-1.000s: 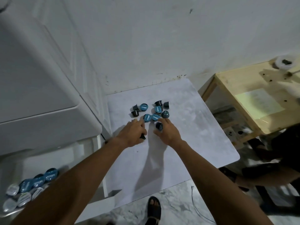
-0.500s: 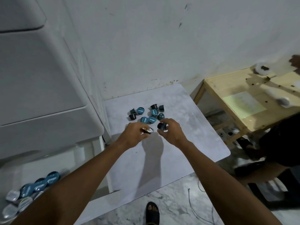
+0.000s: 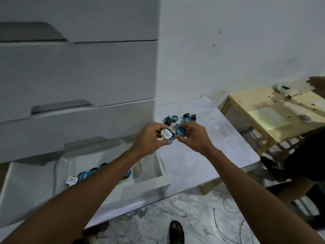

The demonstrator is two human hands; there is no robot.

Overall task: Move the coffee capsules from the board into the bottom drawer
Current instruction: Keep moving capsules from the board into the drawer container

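Observation:
My left hand grips a few coffee capsules, among them one with a white label. My right hand pinches a blue-lidded capsule right beside it. Both hands hover above the near-left part of the pale marble board. Several more dark capsules with blue lids lie on the board just beyond the hands. The white bottom drawer stands pulled out at lower left, with several capsules inside, partly hidden by my left forearm.
A white drawer unit with shut upper drawers fills the left. A low wooden table stands at right, where another person's hand and leg show. Cables lie on the marble floor, and my sandalled foot is below.
Both hands have lifted off the board with capsules in them and come together. The view has swung left, so the drawer unit and open drawer show more fully.

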